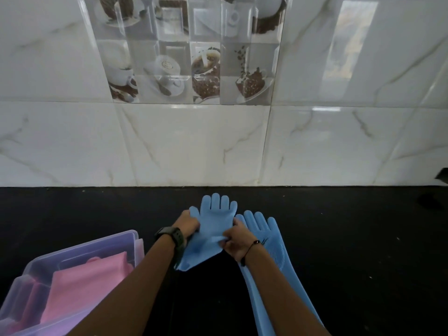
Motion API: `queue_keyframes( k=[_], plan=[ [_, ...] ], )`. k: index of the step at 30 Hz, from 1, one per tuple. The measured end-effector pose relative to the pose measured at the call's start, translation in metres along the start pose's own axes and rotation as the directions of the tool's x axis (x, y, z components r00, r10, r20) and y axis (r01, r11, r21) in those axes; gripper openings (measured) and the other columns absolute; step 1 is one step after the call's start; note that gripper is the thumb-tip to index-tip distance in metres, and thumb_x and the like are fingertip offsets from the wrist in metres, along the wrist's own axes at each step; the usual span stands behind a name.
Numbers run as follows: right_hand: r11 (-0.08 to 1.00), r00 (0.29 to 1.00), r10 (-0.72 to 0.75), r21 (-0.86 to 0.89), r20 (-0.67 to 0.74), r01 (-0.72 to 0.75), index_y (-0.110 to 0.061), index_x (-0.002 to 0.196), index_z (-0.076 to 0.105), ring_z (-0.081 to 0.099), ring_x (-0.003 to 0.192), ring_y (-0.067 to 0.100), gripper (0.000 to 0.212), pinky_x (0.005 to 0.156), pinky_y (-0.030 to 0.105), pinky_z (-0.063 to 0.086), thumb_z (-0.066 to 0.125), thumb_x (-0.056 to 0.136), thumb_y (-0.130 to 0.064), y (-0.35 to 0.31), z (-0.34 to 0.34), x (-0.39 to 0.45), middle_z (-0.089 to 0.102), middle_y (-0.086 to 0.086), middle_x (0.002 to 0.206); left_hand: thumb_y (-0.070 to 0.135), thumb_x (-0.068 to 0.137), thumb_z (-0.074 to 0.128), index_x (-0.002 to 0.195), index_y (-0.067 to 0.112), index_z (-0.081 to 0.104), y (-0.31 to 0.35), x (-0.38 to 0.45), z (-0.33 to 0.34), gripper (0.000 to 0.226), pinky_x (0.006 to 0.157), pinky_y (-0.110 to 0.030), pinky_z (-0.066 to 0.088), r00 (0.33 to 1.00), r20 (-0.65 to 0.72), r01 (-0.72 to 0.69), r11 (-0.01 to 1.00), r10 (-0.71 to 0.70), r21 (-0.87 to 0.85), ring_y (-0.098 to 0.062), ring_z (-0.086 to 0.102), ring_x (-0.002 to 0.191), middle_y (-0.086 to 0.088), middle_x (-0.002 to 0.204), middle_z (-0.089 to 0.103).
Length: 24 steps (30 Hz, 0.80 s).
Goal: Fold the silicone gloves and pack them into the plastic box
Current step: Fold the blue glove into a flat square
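Note:
A blue silicone glove (214,219) lies on the black counter with its fingers pointing at the wall and its cuff bunched toward me. My left hand (185,224) grips its left edge near the thumb. My right hand (236,241) pinches its right side, gathering a crease. A second blue glove (271,243) lies flat and long to the right, partly under my right forearm. The clear plastic box (72,251) stands at the lower left with pink folded gloves (80,284) inside.
The black counter (351,238) runs back to a white marble-tiled wall (194,146). A dark object (442,175) sits at the far right edge by the wall.

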State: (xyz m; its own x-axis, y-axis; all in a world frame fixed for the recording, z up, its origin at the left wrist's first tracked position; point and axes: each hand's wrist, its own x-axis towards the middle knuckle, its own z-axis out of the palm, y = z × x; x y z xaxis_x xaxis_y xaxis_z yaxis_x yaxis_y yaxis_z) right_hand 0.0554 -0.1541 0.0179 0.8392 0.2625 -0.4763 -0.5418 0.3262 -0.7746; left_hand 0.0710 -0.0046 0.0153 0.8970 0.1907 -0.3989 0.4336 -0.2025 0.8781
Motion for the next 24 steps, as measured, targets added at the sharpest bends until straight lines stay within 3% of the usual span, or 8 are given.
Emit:
queue_keyframes(
  k=[4,7,9,13,16,20,22,24],
  plan=[
    [0.992,1.0,-0.021,-0.122,0.021,0.024,-0.008,0.145,0.021,0.039,0.029,0.004,0.054,0.023,0.011,0.028,0.025,0.093,0.005,-0.04,-0.012,-0.006,0.043,0.007,0.075,-0.018,0.081,0.034,0.07,0.011,0.044,0.025,-0.018,0.009,0.032,0.066,-0.034,0.043,0.999,0.034,-0.005,0.978,0.012,-0.207,-0.02,0.046,0.073,-0.006,0.081,0.044],
    [0.962,0.994,-0.078,-0.255,0.074,0.095,-0.005,0.144,0.025,0.035,0.024,0.002,0.05,0.023,0.01,0.024,0.025,0.094,-0.002,-0.08,-0.021,-0.02,0.048,0.003,0.055,-0.009,0.088,0.033,0.077,0.012,0.051,0.047,-0.027,0.021,0.03,0.06,-0.03,0.04,0.993,0.106,-0.005,0.939,0.044,-0.344,-0.018,0.046,0.066,-0.005,0.078,0.044],
    [0.951,0.987,-0.123,-0.273,0.104,0.147,-0.005,0.139,0.035,0.034,0.024,0.004,0.058,0.024,0.01,0.024,0.021,0.085,0.01,-0.1,-0.031,-0.031,0.054,0.001,0.043,-0.008,0.089,0.033,0.106,0.008,0.055,0.06,-0.035,0.032,0.033,0.059,-0.029,0.045,0.99,0.099,-0.057,0.913,0.105,-0.403,-0.021,0.051,0.067,-0.01,0.084,0.051],
    [0.94,0.988,-0.122,-0.309,0.099,0.147,0.001,0.131,0.047,0.05,0.07,0.033,0.061,0.06,0.028,0.036,0.028,0.074,0.015,-0.1,-0.071,-0.057,0.057,0.02,0.104,-0.003,0.094,0.038,0.133,-0.003,0.046,0.041,-0.054,0.071,0.04,0.076,-0.035,0.054,0.971,0.148,-0.074,0.829,0.186,-0.555,-0.028,0.062,0.088,-0.021,0.112,0.063],
    [0.935,0.995,-0.051,-0.345,0.086,0.078,-0.002,0.129,0.049,0.06,0.103,0.039,0.062,0.085,0.043,0.052,0.032,0.072,0.017,-0.067,-0.109,-0.079,0.064,0.015,0.11,-0.002,0.091,0.036,0.139,0.012,0.04,-0.011,-0.073,0.101,0.05,0.089,-0.038,0.047,0.962,0.246,0.011,0.88,0.121,-0.475,-0.027,0.057,0.097,-0.01,0.112,0.062],
    [0.938,0.991,0.101,-0.341,0.087,-0.066,-0.005,0.141,0.032,0.061,0.102,0.037,0.071,0.075,0.038,0.056,0.031,0.074,0.019,-0.034,-0.136,-0.094,0.058,0.016,0.113,0.0,0.088,0.035,0.143,0.03,0.031,-0.05,-0.087,0.121,0.063,0.095,-0.048,0.05,0.955,0.295,0.148,0.922,-0.038,-0.357,-0.027,0.06,0.111,-0.006,0.135,0.052],
    [0.942,0.991,0.098,-0.328,0.087,-0.064,-0.007,0.143,0.029,0.058,0.104,0.036,0.073,0.073,0.037,0.054,0.032,0.075,0.019,-0.034,-0.139,-0.094,0.052,0.015,0.116,0.003,0.091,0.034,0.143,0.032,0.031,-0.045,-0.09,0.122,0.06,0.086,-0.045,0.054,0.965,0.26,0.117,0.925,-0.021,-0.361,-0.024,0.062,0.102,-0.004,0.128,0.057],
    [0.945,0.993,0.065,-0.327,0.096,-0.03,-0.008,0.142,0.031,0.057,0.104,0.036,0.073,0.07,0.035,0.055,0.033,0.074,0.018,-0.039,-0.139,-0.094,0.05,0.014,0.119,0.003,0.092,0.035,0.145,0.031,0.027,-0.036,-0.091,0.12,0.061,0.093,-0.047,0.051,0.978,0.208,0.053,0.939,0.02,-0.339,-0.021,0.06,0.098,0.004,0.111,0.058]
  ],
)
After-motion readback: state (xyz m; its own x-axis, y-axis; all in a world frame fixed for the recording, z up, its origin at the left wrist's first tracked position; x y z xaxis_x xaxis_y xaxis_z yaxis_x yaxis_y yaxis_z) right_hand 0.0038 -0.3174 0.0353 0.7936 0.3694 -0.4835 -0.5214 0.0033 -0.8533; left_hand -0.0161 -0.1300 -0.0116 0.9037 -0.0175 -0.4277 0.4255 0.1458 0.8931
